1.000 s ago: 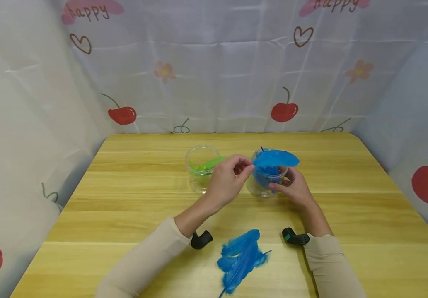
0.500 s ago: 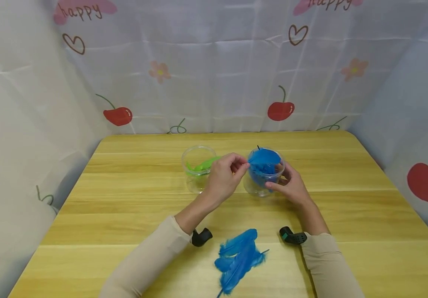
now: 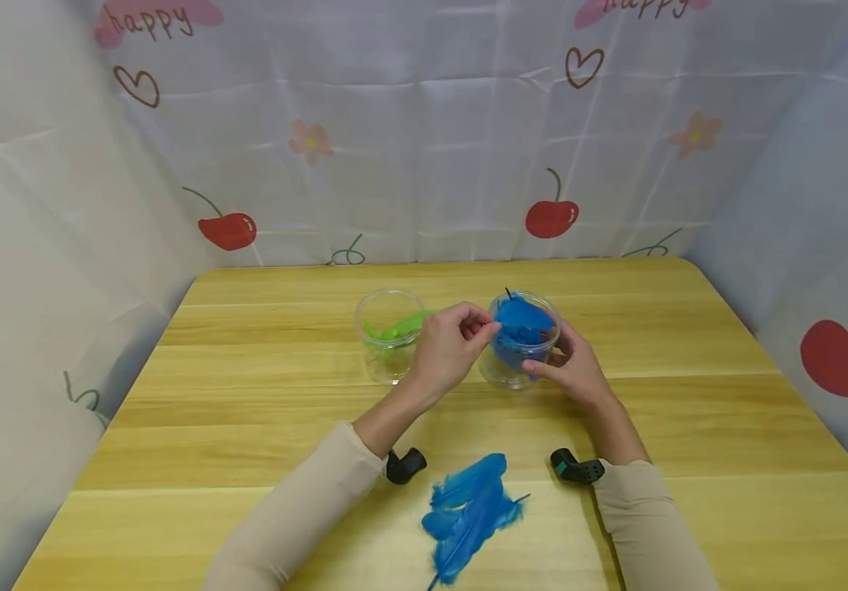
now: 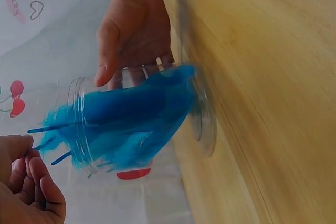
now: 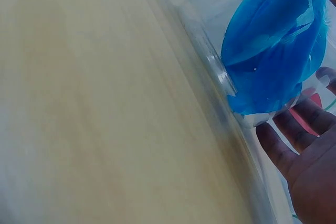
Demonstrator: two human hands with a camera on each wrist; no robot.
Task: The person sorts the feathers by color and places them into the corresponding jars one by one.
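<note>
My left hand [image 3: 449,349] pinches a blue feather [image 3: 518,314] by its quill, over the rim of the right-hand clear jar [image 3: 501,376]. In the left wrist view the pinched quill [image 4: 46,144] sticks out of the jar's mouth beside other dark quills, so the feather's vane is inside. Several blue feathers [image 5: 268,51] fill that jar. My right hand [image 3: 579,369] holds the jar from its right side, thumb in front and fingers [image 5: 275,148] round the wall. The jar stands upright on the table.
Left of it stands a second clear jar [image 3: 387,369] with green feathers [image 3: 401,328] inside, partly behind my left hand. A small pile of blue feathers [image 3: 471,517] lies on the wooden table [image 3: 246,402] near its front. A printed curtain [image 3: 409,164] hangs behind the table.
The blue feather in my left hand has gone from lying across the jar's rim to down inside its mouth. My right hand still holds the jar.
</note>
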